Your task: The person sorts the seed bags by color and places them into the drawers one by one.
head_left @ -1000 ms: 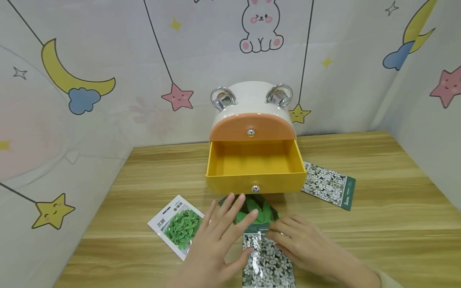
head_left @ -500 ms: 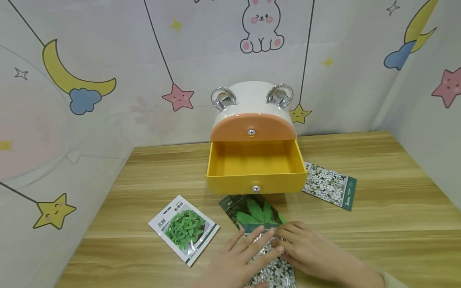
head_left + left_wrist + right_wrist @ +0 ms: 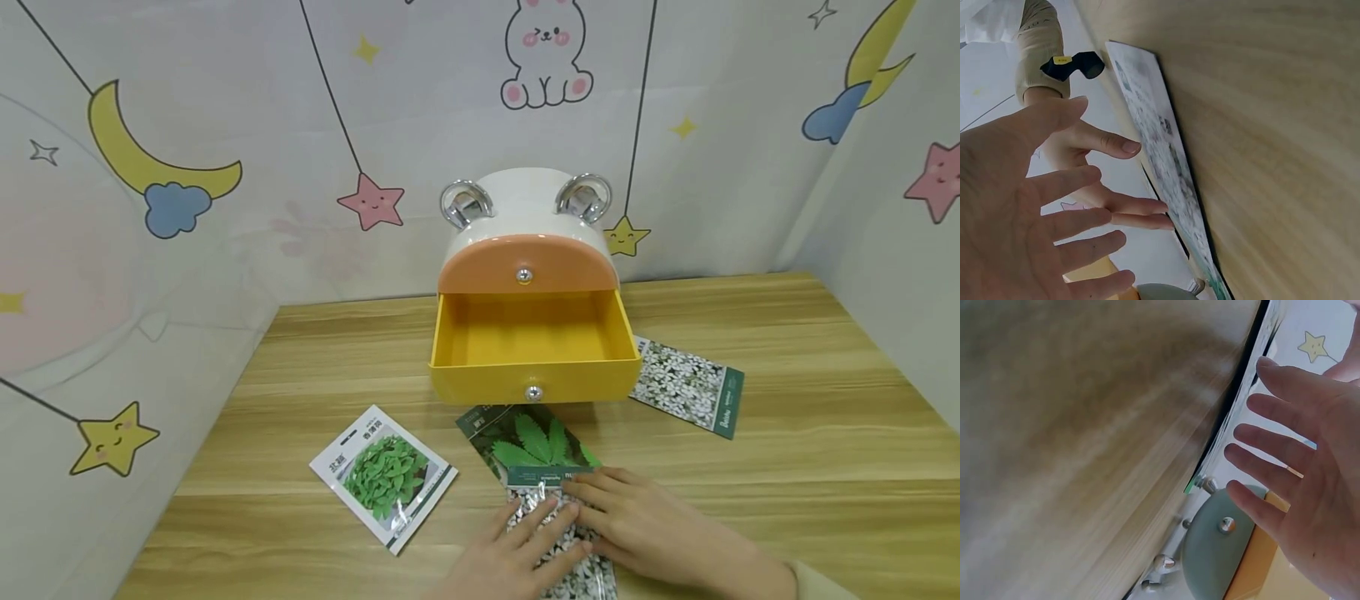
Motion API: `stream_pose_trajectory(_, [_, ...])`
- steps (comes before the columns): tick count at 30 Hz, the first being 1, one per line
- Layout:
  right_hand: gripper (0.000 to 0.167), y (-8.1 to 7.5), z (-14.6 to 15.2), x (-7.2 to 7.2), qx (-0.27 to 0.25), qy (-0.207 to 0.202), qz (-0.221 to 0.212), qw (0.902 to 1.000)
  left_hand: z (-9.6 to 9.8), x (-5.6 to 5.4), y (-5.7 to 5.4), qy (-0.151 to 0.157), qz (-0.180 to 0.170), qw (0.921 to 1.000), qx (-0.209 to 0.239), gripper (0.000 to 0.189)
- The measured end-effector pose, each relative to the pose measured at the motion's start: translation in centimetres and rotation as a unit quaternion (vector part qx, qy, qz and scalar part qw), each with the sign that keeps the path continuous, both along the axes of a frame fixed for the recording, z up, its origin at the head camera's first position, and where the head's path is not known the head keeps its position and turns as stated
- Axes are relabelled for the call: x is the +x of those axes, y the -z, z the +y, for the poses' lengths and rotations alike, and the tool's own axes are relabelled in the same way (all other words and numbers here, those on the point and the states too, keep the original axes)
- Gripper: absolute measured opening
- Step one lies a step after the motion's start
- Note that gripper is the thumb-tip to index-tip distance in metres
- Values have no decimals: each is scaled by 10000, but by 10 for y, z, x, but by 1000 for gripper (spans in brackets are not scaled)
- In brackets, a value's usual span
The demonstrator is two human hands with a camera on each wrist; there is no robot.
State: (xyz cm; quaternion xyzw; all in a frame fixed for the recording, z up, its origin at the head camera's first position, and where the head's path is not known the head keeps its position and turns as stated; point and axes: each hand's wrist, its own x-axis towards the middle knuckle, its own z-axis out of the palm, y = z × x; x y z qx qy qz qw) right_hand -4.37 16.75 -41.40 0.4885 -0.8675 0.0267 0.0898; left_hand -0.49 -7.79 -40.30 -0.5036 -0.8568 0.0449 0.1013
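Note:
A seed packet [image 3: 536,476] printed with small white flowers and a dark green strip lies flat at the near middle of the table. My left hand [image 3: 510,554] is spread over its near part, fingers straight. From the left wrist view, a gap seems to separate my left hand [image 3: 1029,212] from the packet [image 3: 1160,137]. My right hand [image 3: 645,521] has its fingertips at the packet's right side, fingers extended. In the right wrist view my right palm [image 3: 1310,462] holds nothing. Behind, a packet with green serrated leaves [image 3: 532,442] lies partly under the flower packet.
A white animal-eared storage box [image 3: 525,200] stands at the back, its yellow drawer [image 3: 532,379] pulled out with nothing visible inside. A white packet with a green plant [image 3: 386,479] lies left. Another white-flower packet [image 3: 682,383] lies right, partly hidden by the drawer.
My left hand has moved right and toward the near edge, over the flower packet, uncovering the white packet and the leaf packet. My right hand has shifted only slightly.

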Motion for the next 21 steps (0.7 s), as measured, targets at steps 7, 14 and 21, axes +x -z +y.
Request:
stream_pose_trajectory(7, [50, 3, 1, -1, 146, 26, 41, 9999, 4, 3, 7, -210, 100, 9993, -278, 65])
stream_pose_trajectory(14, [56, 3, 2, -3, 342, 15, -35, 9994, 5, 1, 11, -216, -302, 9977, -574, 62])
stream_pose_trajectory(21, [57, 3, 2, -3, 398, 85, -223, 9989, 5, -2, 12, -359, -1147, 9890, -858, 65])
